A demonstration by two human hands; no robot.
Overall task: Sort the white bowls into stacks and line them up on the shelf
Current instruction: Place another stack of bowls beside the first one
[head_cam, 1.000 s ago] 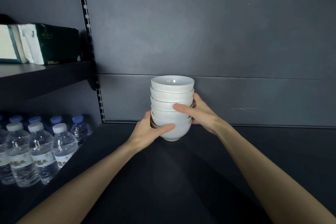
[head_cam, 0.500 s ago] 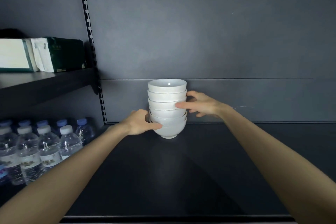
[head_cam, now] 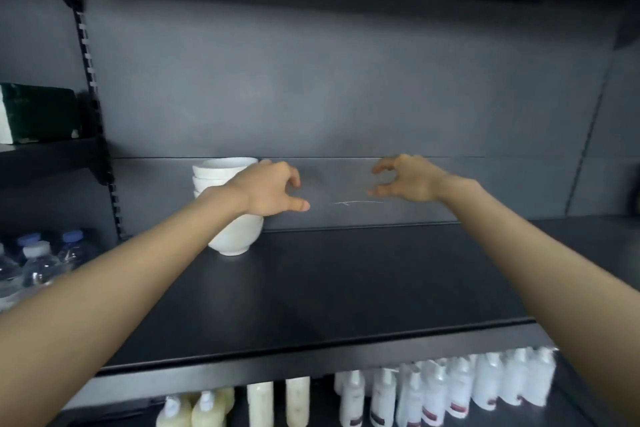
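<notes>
A stack of several white bowls (head_cam: 235, 236) stands upright on the black shelf (head_cam: 346, 288), at its back left against the rear panel. My left hand (head_cam: 270, 189) hovers in front of the stack's upper right side and hides its middle bowls; the fingers are curled apart and hold nothing. My right hand (head_cam: 408, 180) floats farther right, well away from the bowls, with fingers spread and curled and nothing in it.
Water bottles (head_cam: 38, 260) fill the lower shelf at the left. A dark green box (head_cam: 41, 111) sits on the upper left shelf. Rows of white and cream bottles (head_cam: 450, 388) stand on the level below the shelf's front edge (head_cam: 311, 347).
Both hands have let go of the bowl stack and drawn back to the right. The stack stays on the shelf. The view has pulled back and shifted right, showing the lower level.
</notes>
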